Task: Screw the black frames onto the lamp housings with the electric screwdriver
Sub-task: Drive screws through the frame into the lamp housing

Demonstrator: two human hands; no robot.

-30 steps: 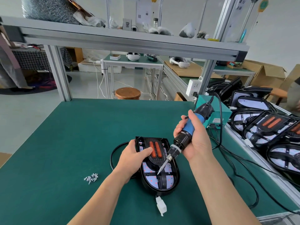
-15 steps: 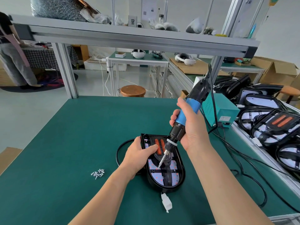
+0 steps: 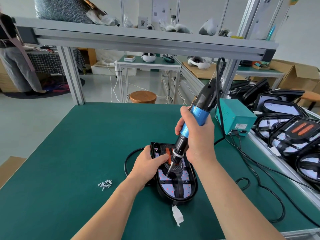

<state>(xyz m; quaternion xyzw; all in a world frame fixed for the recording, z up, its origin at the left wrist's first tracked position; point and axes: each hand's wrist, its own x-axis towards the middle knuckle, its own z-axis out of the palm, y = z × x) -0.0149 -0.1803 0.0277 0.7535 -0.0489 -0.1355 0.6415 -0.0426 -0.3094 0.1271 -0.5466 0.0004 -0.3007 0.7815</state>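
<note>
A black lamp housing (image 3: 174,196) with a white LED board and a black frame (image 3: 178,187) lies on the green mat in front of me. My right hand (image 3: 199,139) grips the blue and black electric screwdriver (image 3: 194,120), held steeply, its bit tip down on the frame near the housing's middle. My left hand (image 3: 149,166) rests on the housing's left edge, thumb across its top, holding it steady. A small pile of silver screws (image 3: 105,184) lies on the mat to the left.
A teal power box (image 3: 237,118) stands at the right, with black cables looping over the mat. Several more lamp housings (image 3: 290,135) are stacked on the right bench. A white connector (image 3: 177,216) lies below the housing. A person stands far left.
The screwdriver has swung from a low slant to steeply upright, and its bit has shifted up the frame towards the housing's middle. My left hand stays on the housing.
</note>
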